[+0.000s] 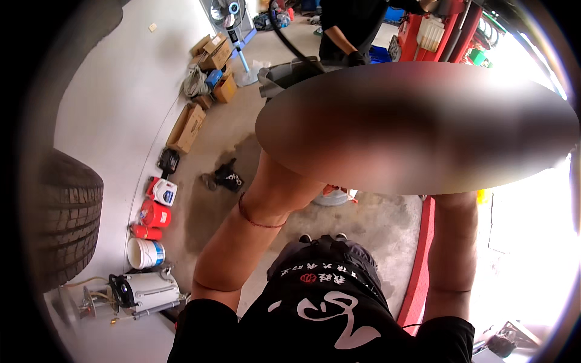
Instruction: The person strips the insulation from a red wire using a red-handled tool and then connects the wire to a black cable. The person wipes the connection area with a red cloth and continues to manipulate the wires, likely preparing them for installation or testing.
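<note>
The left forearm (236,251), with a thin red cord (263,225) around it, reaches up from 7 o'clock, and the right forearm (452,248) from 4. Both run into a blurred patch (417,130) at 2 o'clock that covers the left hand and right hand, so I cannot tell whether either grip is open or closed. Whatever they handle lies under it, showing only as a dark smear with paler ends. Jutting from the patch toward 12 is a grey piece (279,77) with an uneven rim; whether a hand touches it is unclear.

Below, concrete floor (387,242) gives room, edged at 4 by a red beam (417,272). A black bag (229,176) lies at 9; containers (155,213) line the wall (109,115) beyond. Farther, near 1, stands another person (351,30).
</note>
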Available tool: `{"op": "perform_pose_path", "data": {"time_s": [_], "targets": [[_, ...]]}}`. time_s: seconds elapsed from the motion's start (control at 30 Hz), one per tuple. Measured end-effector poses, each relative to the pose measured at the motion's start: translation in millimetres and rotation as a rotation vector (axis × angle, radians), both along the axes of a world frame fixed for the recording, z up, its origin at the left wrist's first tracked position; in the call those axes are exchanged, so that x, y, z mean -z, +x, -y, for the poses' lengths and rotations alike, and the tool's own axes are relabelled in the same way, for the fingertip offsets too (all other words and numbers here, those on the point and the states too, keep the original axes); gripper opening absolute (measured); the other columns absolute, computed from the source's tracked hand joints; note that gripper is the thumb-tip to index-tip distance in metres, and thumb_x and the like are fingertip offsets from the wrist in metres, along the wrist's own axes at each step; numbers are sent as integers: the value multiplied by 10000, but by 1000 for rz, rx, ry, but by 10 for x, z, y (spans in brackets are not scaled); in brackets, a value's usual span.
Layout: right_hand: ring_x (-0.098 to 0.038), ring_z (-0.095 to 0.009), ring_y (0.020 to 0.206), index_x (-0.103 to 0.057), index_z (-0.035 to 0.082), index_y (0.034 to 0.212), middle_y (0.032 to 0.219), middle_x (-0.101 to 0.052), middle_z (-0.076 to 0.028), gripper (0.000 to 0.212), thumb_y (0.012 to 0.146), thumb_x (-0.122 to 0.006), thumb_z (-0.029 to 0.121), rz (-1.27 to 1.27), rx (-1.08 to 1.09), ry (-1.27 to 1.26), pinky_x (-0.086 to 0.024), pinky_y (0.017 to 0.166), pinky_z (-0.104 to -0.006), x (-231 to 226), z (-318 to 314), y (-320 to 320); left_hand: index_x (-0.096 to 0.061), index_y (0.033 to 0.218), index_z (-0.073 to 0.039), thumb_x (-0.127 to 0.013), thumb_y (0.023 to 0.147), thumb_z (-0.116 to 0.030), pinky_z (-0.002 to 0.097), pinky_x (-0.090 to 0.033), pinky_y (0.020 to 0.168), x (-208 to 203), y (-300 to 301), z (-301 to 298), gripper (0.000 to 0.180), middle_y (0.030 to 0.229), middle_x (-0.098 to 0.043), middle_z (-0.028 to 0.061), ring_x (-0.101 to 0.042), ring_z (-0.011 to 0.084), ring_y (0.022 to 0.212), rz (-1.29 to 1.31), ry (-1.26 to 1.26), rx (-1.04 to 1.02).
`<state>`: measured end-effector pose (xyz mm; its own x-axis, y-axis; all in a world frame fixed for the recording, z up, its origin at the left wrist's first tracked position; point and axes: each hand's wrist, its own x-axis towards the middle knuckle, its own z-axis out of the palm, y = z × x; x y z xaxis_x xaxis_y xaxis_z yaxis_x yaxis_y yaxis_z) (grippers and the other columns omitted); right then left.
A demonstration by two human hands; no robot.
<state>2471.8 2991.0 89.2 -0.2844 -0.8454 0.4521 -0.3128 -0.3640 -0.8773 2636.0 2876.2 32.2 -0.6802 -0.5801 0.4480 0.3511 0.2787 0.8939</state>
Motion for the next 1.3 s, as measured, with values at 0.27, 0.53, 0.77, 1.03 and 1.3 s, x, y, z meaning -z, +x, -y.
{"op": "perform_pose_path", "data": {"time_s": [0.27, 0.53, 0.77, 1.03, 1.3], "targets": [[-625, -218, 493, -644, -71, 967, 717, -645, -163, 234, 897, -588, 146, 490, -500, 392, -497, 399, -280, 125, 215, -310, -617, 1082, 38, -693, 884, -5, 288, -542, 706, -7, 31, -87, 217, 1046, -628, 92, -647, 152, 847, 56, -338, -246], [-608, -167, 605, -615, -93, 995, 800, -625, -128, 178, 921, -565, 62, 24, -192, 63, -498, 535, -264, 76, 176, -180, -618, 1083, 41, -682, 888, 5, 288, -545, 726, -25, -198, -3, 209, 1033, -639, 92, -651, 153, 853, -202, 218, -157], [-664, -216, 742, -693, 20, 930, 933, -651, -95, 323, 639, -828, 53, -1111, 147, -780, -550, 582, -288, 247, 337, -485, -619, 1085, 45, -673, 892, 13, 287, -548, 743, -63, -392, 56, 203, 1021, -648, 92, -656, 154, 858, -264, 309, -140], [-662, -204, 721, -688, -4, 937, 932, -658, -99, 310, 658, -809, 58, -1190, 153, -808, -543, 579, -286, 152, 408, -673, -620, 1086, 48, -663, 896, 22, 287, -552, 763, -157, -592, -82, 197, 1007, -659, 91, -660, 155, 864, -288, 226, -207], [-617, -160, 604, -645, 2, 889, 812, -625, -74, 168, 748, -734, 21, -877, 157, -418, -510, 555, -293, 98, 374, -576, -621, 1088, 52, -652, 900, 31, 286, -555, 782, -61, -673, -319, 191, 994, -670, 91, -665, 156, 869, -216, -89, -396]]}}
